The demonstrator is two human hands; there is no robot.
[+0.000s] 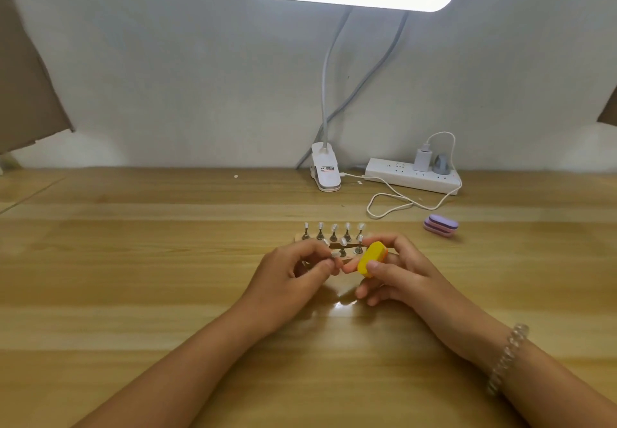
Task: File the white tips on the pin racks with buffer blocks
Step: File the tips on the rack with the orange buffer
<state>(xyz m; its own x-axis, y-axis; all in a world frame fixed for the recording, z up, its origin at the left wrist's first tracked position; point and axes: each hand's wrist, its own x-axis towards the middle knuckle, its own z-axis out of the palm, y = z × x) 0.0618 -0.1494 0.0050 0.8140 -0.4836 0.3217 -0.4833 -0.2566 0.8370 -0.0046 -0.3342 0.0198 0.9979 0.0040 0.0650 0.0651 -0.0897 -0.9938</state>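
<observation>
From the head view, your left grip [293, 270] is curled closed, thumb and forefinger pinching what looks like one pin [334, 256] lifted off the rack. Its white tip faces right, toward the block. Your right grip [395, 275] is wrapped round the yellow buffer block [371, 259], thumb on the near face and fingers behind. The block sits just beside the pinched tip; whether the two touch is too small to tell.

The pin rack [298, 238] lies just beyond both hands, with a row of white tips [347, 226] standing upright along its far side and a few more pins right behind your knuckles.

- Your pinch is slight. A hard stroke of the block could twist the pin out of your fingers and send it rolling across the table [133, 260].
- Too much pressure may pop the tip off its pin or file it unevenly.
- Both hands crowd the near pins, so a wide stroke could knock one over or shove the rack.
- Your fingertips sit close to the tip, and the block may scrape them.

The purple buffer block [440, 225] rests well apart at far right, near the loose white cable [394, 201].
</observation>
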